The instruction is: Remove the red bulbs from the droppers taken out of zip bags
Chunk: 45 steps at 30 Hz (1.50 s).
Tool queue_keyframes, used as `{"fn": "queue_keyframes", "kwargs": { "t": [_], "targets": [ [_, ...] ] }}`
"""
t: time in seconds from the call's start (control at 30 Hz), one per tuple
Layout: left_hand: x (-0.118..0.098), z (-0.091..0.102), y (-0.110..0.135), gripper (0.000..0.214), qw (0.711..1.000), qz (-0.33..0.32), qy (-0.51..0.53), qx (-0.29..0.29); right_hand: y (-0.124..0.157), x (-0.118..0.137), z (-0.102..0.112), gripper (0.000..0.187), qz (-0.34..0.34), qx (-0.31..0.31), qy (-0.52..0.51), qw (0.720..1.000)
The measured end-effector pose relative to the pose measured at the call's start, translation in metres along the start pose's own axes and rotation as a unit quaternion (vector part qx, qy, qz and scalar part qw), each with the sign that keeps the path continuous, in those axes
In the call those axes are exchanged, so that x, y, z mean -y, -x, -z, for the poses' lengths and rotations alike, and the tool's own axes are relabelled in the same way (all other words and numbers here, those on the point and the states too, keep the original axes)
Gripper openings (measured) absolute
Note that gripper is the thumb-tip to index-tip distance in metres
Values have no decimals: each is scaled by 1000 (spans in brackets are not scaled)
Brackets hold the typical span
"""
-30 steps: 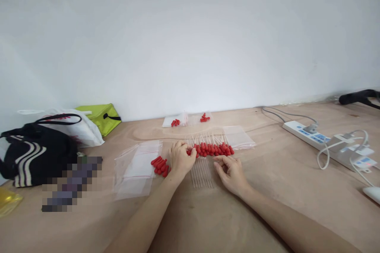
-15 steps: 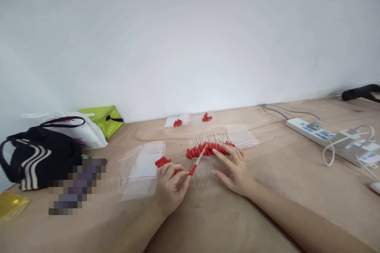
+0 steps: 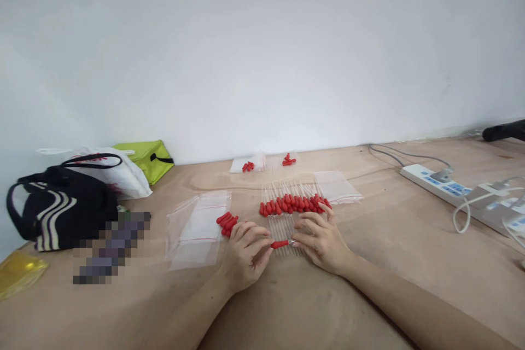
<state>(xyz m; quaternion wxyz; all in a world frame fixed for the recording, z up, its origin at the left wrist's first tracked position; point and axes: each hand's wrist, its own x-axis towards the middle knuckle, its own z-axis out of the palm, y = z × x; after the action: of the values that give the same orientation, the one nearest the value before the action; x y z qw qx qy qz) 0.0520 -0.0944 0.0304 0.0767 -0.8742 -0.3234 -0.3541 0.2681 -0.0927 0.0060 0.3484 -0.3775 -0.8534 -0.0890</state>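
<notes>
A thin clear tube with a red bulb-shaped cap is pinched by the left hand (cap) and right hand (tube), near the row of red-capped tubes on the brown wooden counter

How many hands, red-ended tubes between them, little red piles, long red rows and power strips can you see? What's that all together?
Hands, left hand and right hand: 2
Red-ended tube: 1
Little red piles: 3
Long red row: 1
Power strip: 1
Total: 8
</notes>
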Motion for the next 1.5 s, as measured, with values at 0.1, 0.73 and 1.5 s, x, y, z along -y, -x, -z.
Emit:
{"fn": "queue_keyframes", "kwargs": {
  "t": [0.1,0.73,1.5],
  "targets": [
    [-2,-5,-1,15,1000,19,17,16,0,4,-1,17,-9,11,-7,1000],
    [-4,-11,6,23,998,-22,-1,55,5,9,3,19,33,14,-16,999],
    [34,7,16,26,967,202,-57,-145,9,-11,-6,24,-183,-29,-29,982]
  ]
}}
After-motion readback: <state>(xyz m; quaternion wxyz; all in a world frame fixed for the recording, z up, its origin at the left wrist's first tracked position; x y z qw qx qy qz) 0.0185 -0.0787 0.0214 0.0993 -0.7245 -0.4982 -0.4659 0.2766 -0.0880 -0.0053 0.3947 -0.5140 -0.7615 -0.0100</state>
